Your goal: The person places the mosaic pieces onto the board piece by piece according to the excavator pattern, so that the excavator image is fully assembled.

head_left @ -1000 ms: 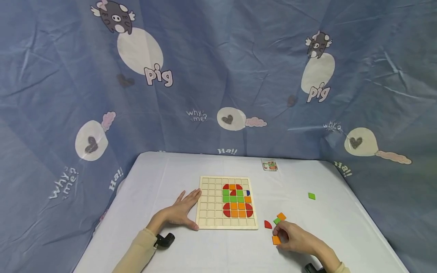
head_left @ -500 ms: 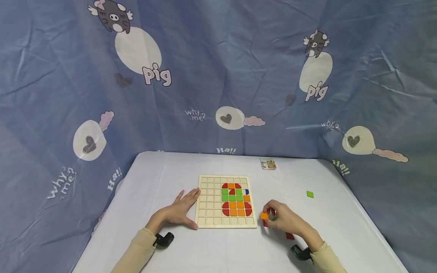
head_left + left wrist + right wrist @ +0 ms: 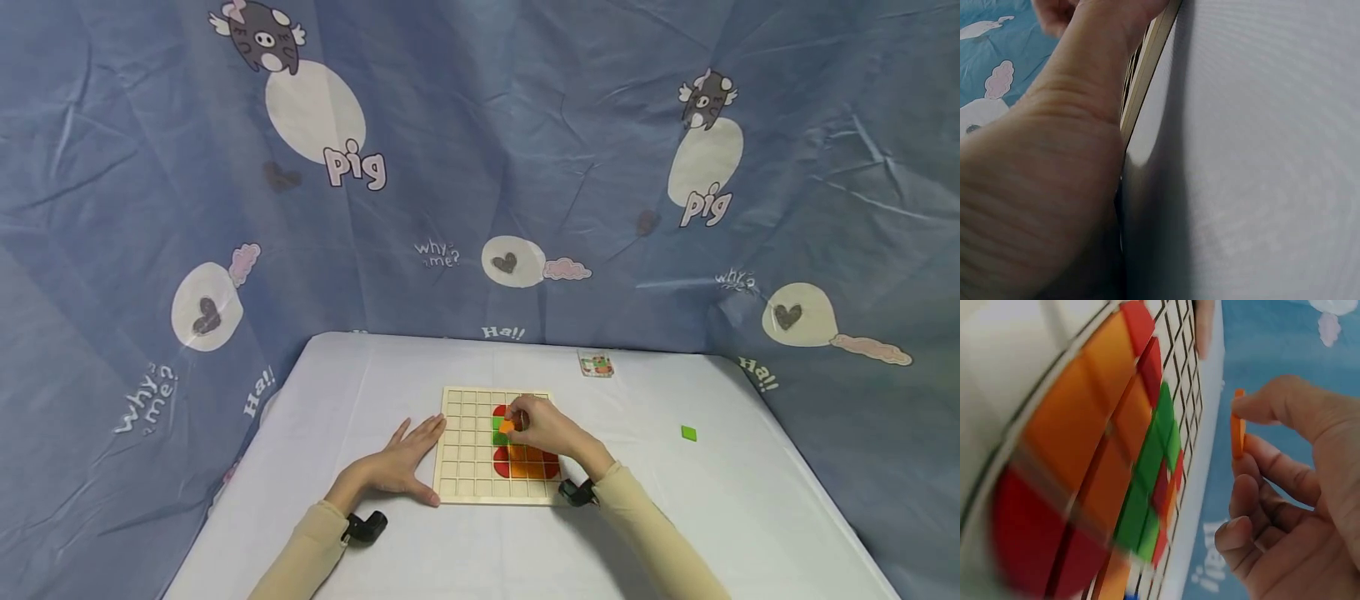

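Note:
A wooden grid board (image 3: 459, 471) lies mid-table with red, green and orange tiles set in its right half (image 3: 1091, 462). My right hand (image 3: 542, 427) hovers over the upper part of that pattern and pinches an orange tile (image 3: 507, 426) (image 3: 1237, 432) between thumb and forefinger. My left hand (image 3: 401, 463) lies flat on the table, fingers straight, touching the board's left edge (image 3: 1147, 59).
A loose green tile (image 3: 688, 432) lies on the table at the right. A small picture card (image 3: 596, 364) sits near the far edge. Blue printed cloth hangs behind and on both sides of the white table (image 3: 360, 392).
My right hand has picked up an orange tile from the table right of the board and carried it left and away, over the coloured pattern. The left hand has stayed put.

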A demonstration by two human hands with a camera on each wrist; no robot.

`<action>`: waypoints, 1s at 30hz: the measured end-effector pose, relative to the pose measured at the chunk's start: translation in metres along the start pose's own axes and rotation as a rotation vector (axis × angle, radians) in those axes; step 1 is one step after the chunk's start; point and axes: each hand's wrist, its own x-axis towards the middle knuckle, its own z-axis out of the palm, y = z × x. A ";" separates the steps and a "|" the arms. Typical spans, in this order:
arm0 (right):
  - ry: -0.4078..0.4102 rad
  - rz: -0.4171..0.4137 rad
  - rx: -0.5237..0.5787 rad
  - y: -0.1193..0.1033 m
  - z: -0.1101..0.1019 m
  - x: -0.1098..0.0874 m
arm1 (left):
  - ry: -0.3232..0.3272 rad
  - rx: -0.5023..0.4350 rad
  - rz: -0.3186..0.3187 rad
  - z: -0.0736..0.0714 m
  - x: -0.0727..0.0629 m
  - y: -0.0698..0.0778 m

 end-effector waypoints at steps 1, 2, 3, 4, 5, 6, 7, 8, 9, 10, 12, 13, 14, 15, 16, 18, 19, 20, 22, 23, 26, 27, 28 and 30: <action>-0.013 -0.006 0.001 -0.002 0.003 0.007 | -0.001 0.002 0.002 0.000 0.000 0.000; -0.028 -0.010 0.005 -0.003 0.006 0.013 | -0.004 0.005 0.004 0.000 0.000 0.000; -0.039 -0.012 0.001 -0.004 0.010 0.018 | -0.003 0.006 0.009 0.000 0.001 -0.001; -0.048 -0.012 0.001 -0.005 0.012 0.023 | -0.004 0.013 0.016 0.000 0.001 -0.001; -0.054 -0.010 -0.007 -0.006 0.015 0.027 | -0.005 0.019 0.020 0.000 0.001 -0.001; -0.056 -0.007 -0.017 -0.006 0.018 0.030 | -0.007 0.021 0.022 0.000 0.001 -0.001; -0.061 0.002 -0.024 -0.005 0.020 0.033 | -0.006 0.018 0.025 0.000 0.001 -0.001; -0.063 0.003 -0.030 -0.005 0.021 0.036 | -0.009 0.020 0.024 0.000 0.001 0.000; -0.067 0.010 -0.037 -0.004 0.023 0.038 | -0.009 0.020 0.023 0.000 0.001 0.000; -0.072 0.015 -0.042 -0.004 0.024 0.040 | -0.009 0.017 0.022 0.000 0.001 0.001; -0.085 0.022 -0.052 -0.002 0.026 0.043 | -0.006 0.006 0.018 -0.001 0.001 0.001; -0.090 0.022 -0.055 -0.001 0.027 0.045 | -0.004 0.001 0.018 -0.001 0.000 0.002; -0.095 0.023 -0.054 0.000 0.028 0.045 | -0.003 0.001 0.018 -0.001 0.000 0.002; -0.100 0.031 -0.050 0.000 0.029 0.046 | -0.002 0.001 0.018 -0.002 0.000 0.002; -0.103 0.030 -0.048 0.000 0.029 0.047 | -0.002 0.003 0.018 -0.002 -0.001 0.002; -0.106 0.032 -0.034 0.000 0.029 0.048 | -0.003 0.009 0.013 -0.002 -0.001 0.001; -0.107 0.034 -0.022 -0.001 0.029 0.049 | -0.004 0.010 0.009 -0.002 -0.001 0.001; -0.110 0.038 -0.011 -0.001 0.029 0.050 | -0.005 0.013 0.007 -0.002 -0.001 0.001; -0.118 0.053 0.004 -0.003 0.028 0.051 | -0.008 0.019 0.002 -0.002 -0.001 0.000; -0.123 0.063 0.008 -0.003 0.028 0.052 | -0.009 0.022 -0.001 -0.002 -0.001 0.000; -0.138 0.087 0.004 -0.004 0.028 0.054 | -0.007 0.024 0.000 -0.002 -0.001 0.000; -0.144 0.097 0.002 -0.004 0.028 0.055 | -0.007 0.024 0.000 -0.002 -0.001 0.000; -0.146 0.102 0.000 -0.004 0.028 0.055 | -0.007 0.025 0.004 -0.002 -0.001 0.000; -0.150 0.109 0.002 -0.004 0.027 0.056 | -0.006 0.016 0.005 -0.001 -0.002 0.000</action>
